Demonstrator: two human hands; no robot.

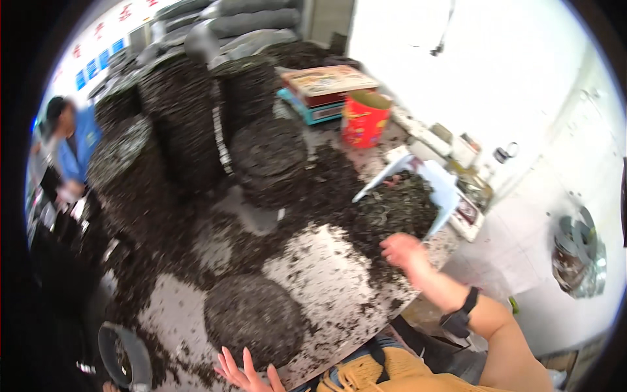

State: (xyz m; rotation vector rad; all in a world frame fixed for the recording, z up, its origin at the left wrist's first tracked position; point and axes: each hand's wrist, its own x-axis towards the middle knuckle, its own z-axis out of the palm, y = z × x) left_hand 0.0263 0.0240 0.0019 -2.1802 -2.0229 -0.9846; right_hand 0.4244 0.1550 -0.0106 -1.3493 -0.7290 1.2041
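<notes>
A round, flat cake of dark dried seaweed (251,320) lies on the table near me. At its near edge is my left hand (251,374), fingers spread and nothing in them; whether it touches the cake I cannot tell. My right hand (403,251) is at the near side of a heap of loose dark seaweed (398,208). Its fingers are curled, and what they hold, if anything, does not show. The heap sits in and spills from a pale blue scoop-shaped tray (441,183) at the table's right.
Tall stacks of seaweed cakes (176,117) and a shorter stack (269,157) stand far left. Behind the tray are a red can (366,121) and stacked boxes (330,81). A grey ring (134,356) is at lower left. Crumbs litter the table. Another person (75,144) is at far left.
</notes>
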